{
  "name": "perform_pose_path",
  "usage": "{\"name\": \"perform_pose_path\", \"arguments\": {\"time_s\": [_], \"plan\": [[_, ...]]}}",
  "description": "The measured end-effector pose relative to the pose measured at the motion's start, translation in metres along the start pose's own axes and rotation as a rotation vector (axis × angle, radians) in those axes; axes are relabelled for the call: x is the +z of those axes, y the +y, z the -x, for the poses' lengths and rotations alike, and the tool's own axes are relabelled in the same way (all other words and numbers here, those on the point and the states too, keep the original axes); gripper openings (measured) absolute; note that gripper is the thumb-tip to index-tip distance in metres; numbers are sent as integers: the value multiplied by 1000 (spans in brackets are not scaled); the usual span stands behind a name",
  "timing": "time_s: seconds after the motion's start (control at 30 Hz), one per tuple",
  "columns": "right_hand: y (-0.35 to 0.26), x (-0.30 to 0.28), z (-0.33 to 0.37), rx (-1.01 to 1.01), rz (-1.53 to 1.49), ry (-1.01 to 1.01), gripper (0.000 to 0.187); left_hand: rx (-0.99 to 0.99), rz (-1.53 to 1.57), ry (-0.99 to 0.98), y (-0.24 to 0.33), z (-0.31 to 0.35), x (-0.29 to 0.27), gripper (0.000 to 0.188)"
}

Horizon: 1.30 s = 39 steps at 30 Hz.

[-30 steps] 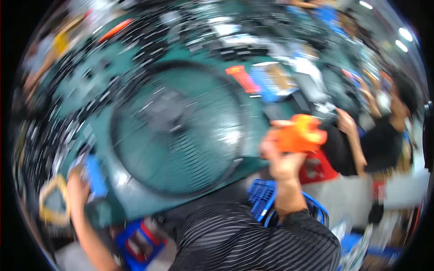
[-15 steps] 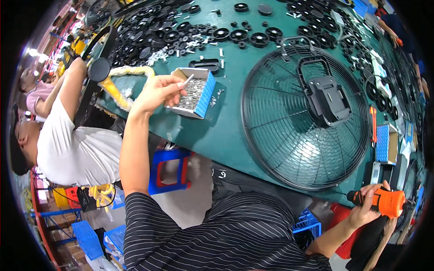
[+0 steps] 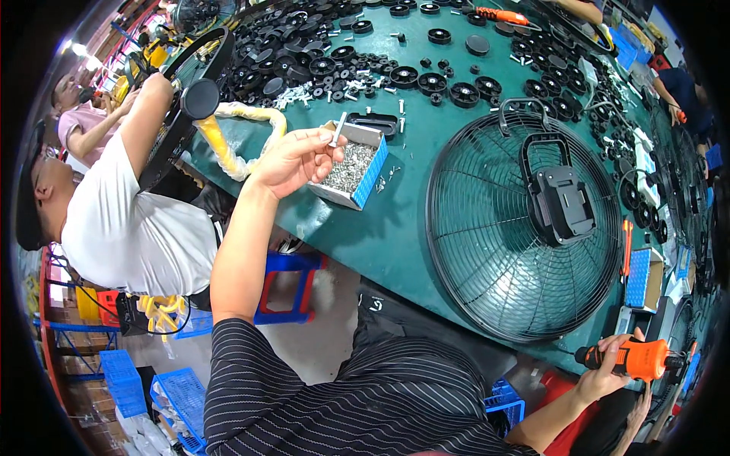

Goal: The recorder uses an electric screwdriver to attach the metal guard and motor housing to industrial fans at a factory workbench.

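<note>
My left hand [image 3: 293, 159] pinches one silver screw [image 3: 337, 131] above the blue-sided screw box [image 3: 351, 167] on the green table [image 3: 395, 228]. My right hand [image 3: 604, 368] grips an orange electric screwdriver [image 3: 635, 357] beside the black fan grille [image 3: 521, 224].

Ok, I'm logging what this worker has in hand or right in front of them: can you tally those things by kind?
Metal screw, in left hand fingers: 1
Blue-sided box of screws: 1
Black wire fan guard: 1
Orange electric screwdriver, in right hand: 1
Total: 4
</note>
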State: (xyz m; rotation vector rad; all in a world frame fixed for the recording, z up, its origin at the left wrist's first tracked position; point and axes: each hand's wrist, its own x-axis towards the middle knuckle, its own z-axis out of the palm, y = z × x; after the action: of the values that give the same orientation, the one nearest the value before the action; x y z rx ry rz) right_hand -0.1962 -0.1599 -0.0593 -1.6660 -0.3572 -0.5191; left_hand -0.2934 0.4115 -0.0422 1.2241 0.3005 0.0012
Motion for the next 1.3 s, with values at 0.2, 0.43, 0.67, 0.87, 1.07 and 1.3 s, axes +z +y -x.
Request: {"name": "perform_pose_path", "arguments": {"time_s": [0.2,0.43,0.67,0.87,1.07,1.3], "plan": [[3,-2,2,20,-33,-7,47,6,-9,-4,-3,1,0,34],[2,0,2,40,-38,7,48,17,-13,-6,1,-2,9,26],[3,-3,1,11,2,24,48,260,94,177,0,-7,13,14],[4,-1,1,15,-23,28,48,493,94,163,19,5,10,16],[15,-9,2,7,-96,-31,45,675,47,198,33,22,18,24],[13,-11,2,46,-111,-2,45,799,2,231,42,33,25,16]]}}
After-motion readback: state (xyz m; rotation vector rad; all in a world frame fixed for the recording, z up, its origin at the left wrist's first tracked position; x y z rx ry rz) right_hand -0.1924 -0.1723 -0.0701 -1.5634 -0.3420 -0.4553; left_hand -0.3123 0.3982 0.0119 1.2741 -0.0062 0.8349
